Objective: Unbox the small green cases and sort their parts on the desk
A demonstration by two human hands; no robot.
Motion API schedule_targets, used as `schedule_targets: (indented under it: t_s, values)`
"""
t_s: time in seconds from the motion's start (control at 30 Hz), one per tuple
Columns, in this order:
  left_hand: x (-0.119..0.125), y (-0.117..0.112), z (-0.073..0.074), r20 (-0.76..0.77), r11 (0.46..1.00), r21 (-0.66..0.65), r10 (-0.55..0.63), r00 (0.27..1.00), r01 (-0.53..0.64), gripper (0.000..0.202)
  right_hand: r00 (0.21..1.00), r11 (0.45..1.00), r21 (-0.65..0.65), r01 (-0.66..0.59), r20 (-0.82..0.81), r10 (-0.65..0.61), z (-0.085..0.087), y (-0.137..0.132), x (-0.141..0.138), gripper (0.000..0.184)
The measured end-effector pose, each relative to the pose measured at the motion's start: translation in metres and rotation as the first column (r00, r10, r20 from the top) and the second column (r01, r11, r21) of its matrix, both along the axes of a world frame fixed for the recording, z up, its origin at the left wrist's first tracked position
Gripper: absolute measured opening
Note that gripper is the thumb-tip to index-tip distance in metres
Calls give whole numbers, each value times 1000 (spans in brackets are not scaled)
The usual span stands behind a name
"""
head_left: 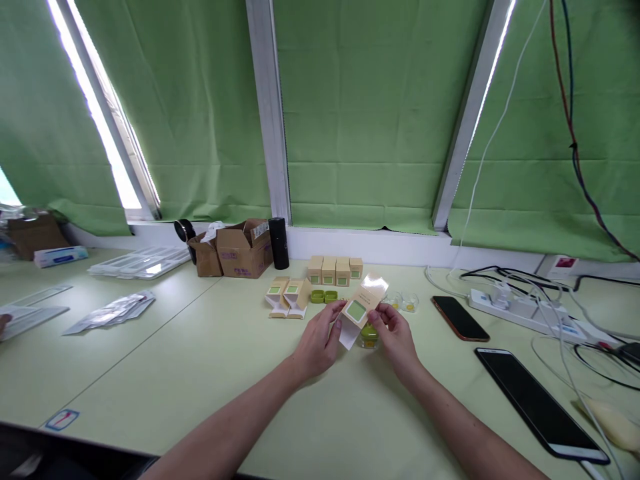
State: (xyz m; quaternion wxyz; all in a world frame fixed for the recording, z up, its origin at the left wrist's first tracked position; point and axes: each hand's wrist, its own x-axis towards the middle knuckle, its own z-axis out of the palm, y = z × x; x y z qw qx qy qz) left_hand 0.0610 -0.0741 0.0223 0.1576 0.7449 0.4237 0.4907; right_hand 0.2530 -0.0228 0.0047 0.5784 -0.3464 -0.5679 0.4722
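Between my two hands is a small beige carton (367,297) with a green window, its flaps unfolded and tilted over the table. My left hand (320,337) grips its left edge, fingers closed. Thumb and fingers of my right hand (396,333) pinch the right edge. Just below the carton stands a small clear container with a green lid (369,337), partly hidden by it. Two green lids (324,296) lie behind my left hand, and clear containers with yellow inside (409,303) sit behind my right.
Two opened cartons (288,297) stand left of my hands, with several closed cartons (329,271) behind. Phones (460,318), a large black-screened device (540,403) and a cabled power strip (525,313) occupy the right. Brown boxes (245,249), a black cylinder (279,243) and silvery packets (113,312) are left. Another person's hand (4,323) shows at the left edge.
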Motion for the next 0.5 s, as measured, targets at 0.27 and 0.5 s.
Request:
schedule_targets:
  t_s: [0.27,0.5]
  values:
    - [4,3,0,135,999,-48,26,990,-20,28,1000,999,55,0,28,-2,8,-7,-3,50]
    - [8,1,6,272,993,-104,-21,962,51,41,1000,1000,4,-12,11,12,9,-7,-1,56]
